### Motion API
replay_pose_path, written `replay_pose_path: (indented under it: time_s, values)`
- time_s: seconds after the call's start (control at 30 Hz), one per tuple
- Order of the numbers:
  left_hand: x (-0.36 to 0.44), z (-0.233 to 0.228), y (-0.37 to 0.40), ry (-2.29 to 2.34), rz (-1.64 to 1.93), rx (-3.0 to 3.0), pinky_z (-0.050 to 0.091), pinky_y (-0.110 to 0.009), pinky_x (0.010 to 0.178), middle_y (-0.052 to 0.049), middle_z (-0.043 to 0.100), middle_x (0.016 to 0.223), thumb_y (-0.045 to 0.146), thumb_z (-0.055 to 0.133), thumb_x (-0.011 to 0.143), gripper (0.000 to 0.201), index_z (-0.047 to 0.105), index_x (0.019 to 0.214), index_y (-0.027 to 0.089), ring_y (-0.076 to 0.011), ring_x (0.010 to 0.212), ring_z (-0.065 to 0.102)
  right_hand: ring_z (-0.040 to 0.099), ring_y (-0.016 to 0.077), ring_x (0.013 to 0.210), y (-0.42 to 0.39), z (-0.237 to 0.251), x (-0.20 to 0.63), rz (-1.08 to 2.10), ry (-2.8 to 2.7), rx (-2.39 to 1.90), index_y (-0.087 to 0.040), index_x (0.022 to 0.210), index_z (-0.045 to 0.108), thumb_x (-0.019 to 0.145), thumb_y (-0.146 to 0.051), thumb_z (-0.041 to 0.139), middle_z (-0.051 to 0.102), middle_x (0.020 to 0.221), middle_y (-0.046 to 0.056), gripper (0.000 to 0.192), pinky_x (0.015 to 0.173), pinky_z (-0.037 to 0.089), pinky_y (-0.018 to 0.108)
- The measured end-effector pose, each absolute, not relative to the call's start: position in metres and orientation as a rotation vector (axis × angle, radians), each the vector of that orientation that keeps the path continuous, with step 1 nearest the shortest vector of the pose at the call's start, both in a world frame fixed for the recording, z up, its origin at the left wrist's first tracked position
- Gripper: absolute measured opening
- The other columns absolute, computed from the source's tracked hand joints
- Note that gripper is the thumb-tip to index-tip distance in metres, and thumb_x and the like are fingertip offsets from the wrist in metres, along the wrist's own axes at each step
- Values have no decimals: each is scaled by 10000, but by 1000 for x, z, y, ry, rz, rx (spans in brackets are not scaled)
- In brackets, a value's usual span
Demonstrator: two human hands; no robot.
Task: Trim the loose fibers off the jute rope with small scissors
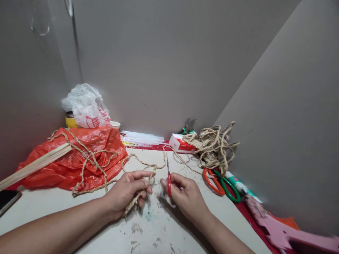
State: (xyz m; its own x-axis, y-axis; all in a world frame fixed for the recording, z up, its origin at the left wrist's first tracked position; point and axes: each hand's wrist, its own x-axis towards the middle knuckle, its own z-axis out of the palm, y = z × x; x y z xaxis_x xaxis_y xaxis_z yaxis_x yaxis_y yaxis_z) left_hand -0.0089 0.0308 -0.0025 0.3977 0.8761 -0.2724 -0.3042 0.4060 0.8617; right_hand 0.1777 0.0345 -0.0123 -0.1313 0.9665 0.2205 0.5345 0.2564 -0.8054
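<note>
My left hand [128, 192] grips a length of jute twine [137, 163] that runs from a loose tangle over the red plastic bag [76, 158] down through my fingers. My right hand [185, 195] holds small red-handled scissors [168, 176], blades pointing up and away, close to the twine's end between my two hands. Both hands rest low over the pale tabletop [159, 225], a few centimetres apart.
A bundle of jute rope [212, 144] lies at the right with orange scissors [212, 180] and green scissors [229, 187] below it. A red-white box [181, 144], glue sticks [141, 137], a white bag [86, 107], a wooden slat [34, 165], a phone [6, 200] and a pink glue gun [286, 233] surround the work area. Cardboard walls enclose it.
</note>
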Motion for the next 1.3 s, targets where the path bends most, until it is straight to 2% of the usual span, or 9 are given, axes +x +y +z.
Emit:
replay_pose_path:
  time_s: [0.17,0.4,0.97,1.3]
  values:
    - [-14,-6,39,826,956,778,403,-166,411,-10,607,633,170,628,741,361,571,1091,106,-55,432,474,387,104,488,30,-11,177,29,-2214,-1520,-196,543,451,695,-307,540,489,488,-26,209,526,221,256]
    - [-15,-9,41,827,950,796,401,-174,410,-18,624,661,179,623,748,365,582,1107,128,-61,410,504,491,152,517,27,-10,176,-316,-2336,-1592,-204,606,547,737,-384,513,585,527,12,225,541,188,282]
    - [-17,-10,44,868,944,765,409,-180,439,4,573,583,150,599,743,421,579,1163,127,-65,414,500,508,120,497,28,-12,177,-70,-2325,-1681,-211,584,537,779,-324,490,617,543,-8,230,510,189,264]
    - [-17,-8,43,844,951,760,409,-182,414,4,569,580,129,589,724,413,587,1136,103,-73,408,508,380,99,435,33,-15,182,114,-2184,-1685,-209,536,462,796,-335,456,492,462,-38,289,482,215,240]
